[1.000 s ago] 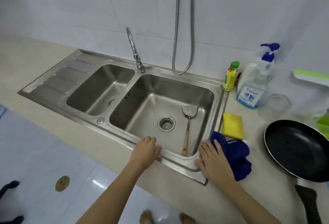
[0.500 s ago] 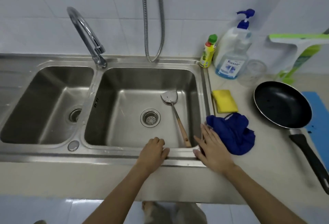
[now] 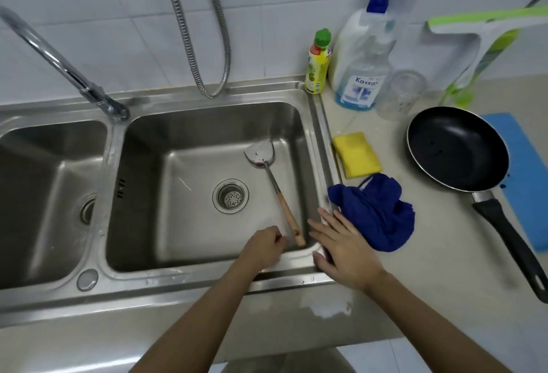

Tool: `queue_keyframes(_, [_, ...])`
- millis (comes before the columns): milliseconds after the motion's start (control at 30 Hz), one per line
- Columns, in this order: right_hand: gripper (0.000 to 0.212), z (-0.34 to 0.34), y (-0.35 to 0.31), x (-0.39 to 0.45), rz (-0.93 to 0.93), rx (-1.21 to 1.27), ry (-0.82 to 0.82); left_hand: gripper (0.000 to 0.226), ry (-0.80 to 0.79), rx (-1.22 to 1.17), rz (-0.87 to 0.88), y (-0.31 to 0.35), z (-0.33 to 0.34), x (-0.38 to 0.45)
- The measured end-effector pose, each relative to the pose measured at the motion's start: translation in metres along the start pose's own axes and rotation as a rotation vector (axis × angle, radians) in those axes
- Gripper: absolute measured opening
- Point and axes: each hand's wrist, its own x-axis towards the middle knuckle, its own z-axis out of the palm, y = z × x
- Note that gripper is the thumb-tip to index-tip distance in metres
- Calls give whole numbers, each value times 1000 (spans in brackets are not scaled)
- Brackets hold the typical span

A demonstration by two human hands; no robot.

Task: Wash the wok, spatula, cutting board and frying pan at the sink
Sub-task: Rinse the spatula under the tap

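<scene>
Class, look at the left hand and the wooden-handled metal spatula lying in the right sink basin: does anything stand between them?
Nothing visible does. The left hand hovers beside the end of the wooden-handled metal spatula, with only bare steel sink basin between.

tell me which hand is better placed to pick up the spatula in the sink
Left. The left hand is curled over the basin right beside the spatula handle's end; the right hand lies flat on the sink rim.

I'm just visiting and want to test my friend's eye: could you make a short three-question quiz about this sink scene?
1. True or false: the spatula lies in the right basin.
2. What lies right of the yellow sponge? A) wok B) frying pan C) kettle
3. Fill in: the blue cloth sits beside the ___ hand.

Key: 1 true; 2 B; 3 right.
</scene>
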Motion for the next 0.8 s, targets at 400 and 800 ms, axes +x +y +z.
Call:
queue_keyframes(400, [53, 2, 5, 0, 18, 165, -2, 17, 11, -663, -351, 33, 20, 53])
queue_keyframes(800, [50, 1, 3, -1, -2, 152, 78, 7, 104, -926, -434, 14, -32, 16])
